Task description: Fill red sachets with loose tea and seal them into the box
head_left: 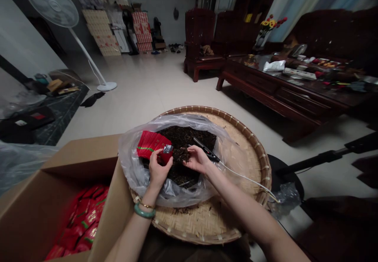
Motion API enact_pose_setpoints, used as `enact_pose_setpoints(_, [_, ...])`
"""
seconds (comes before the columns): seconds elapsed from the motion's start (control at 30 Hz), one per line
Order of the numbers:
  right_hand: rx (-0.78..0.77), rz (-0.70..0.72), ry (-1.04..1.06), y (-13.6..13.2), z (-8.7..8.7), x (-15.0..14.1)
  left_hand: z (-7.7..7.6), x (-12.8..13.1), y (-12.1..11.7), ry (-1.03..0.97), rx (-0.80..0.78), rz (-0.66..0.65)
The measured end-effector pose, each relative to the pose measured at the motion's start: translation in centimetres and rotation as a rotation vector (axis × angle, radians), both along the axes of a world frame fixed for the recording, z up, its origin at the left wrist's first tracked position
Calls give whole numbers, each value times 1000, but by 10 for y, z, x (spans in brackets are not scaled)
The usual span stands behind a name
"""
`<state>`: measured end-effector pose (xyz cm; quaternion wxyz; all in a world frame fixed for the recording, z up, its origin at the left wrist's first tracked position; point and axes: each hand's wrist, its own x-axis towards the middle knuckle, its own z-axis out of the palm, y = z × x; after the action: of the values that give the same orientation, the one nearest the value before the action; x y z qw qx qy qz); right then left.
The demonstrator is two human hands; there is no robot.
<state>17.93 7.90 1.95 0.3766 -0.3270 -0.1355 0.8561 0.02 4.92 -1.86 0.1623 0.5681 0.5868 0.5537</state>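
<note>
- Two bare hands meet over an open bag. The left hand's [158, 170] grip pinches a small red packet [165, 158] between thumb and fingers, its silvery mouth upward.
- Just beside it, the right hand's [199, 160] grip is gathered round a clump of dark leaves [184, 155], close to the packet but seemingly not inside it. How full that packet is, I cannot tell.
- Behind the left hand, a fan of red packets [152, 142] lies on the loose leaves [177, 133]; these look flat and, I judge, unfilled.
- Near the right hand rests a black tool [205, 148], perhaps a heat sealer, with a white cord [246, 177]. Neither hand is using it, and the held packet appears not yet closed.
- Round all this spreads the clear plastic bag [128, 175], plenty of leaves left in it, set on a round woven tray [217, 224].
- To the left, a cardboard box [116, 203] holds many plump red packets [84, 218], probably finished ones. A good share seems done, with the fanned packets remaining.
- Farther off, a standing fan [55, 5] is on the floor [147, 85].
</note>
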Motion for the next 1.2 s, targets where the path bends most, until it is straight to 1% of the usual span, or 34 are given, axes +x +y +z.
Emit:
enact_pose_setpoints(0.1, [-114, -82, 110, -1, 1, -1, 1, 0, 0, 11, 4, 5])
enact_pose_setpoints(0.13, [-152, -89, 126, -2, 1, -2, 1, 0, 0, 17, 4, 6])
enact_pose_setpoints(0.2, [-182, -57, 139, -3, 0, -6, 2, 0, -1, 28, 5, 8])
enact_pose_setpoints(0.33, [-114, 44, 214, -4, -3, -8, 2, 0, 0, 34, 8, 11])
enact_pose_setpoints(0.47, [-130, 87, 95, -1, -9, -5, 1, -1, 0, 43, 14, 14])
enact_pose_setpoints(0.57, [-9, 128, 21, 1, -11, -3, 0, -1, 0, 41, 13, 24])
enact_pose_setpoints(0.67, [112, 163, -87, 2, -10, -1, 1, -1, 0, 19, 6, 10])
enact_pose_setpoints(0.73, [113, 178, -115, 2, -8, 2, 1, -1, -1, 13, 4, 12])
enact_pose_setpoints(0.83, [46, 202, -52, 3, -6, 5, 3, 0, -1, 15, 4, 32])
enact_pose_setpoints(0.93, [1, 184, 48, 4, -5, 5, 2, -1, -1, 23, 10, 31])
enact_pose_setpoints(1.03, [-39, 116, 133, 5, -6, 4, 1, -1, 0, 19, 10, 30])
enact_pose_setpoints(1.2, [-89, 20, 173, 5, -9, 3, 1, -1, 0, 1, 4, 23])
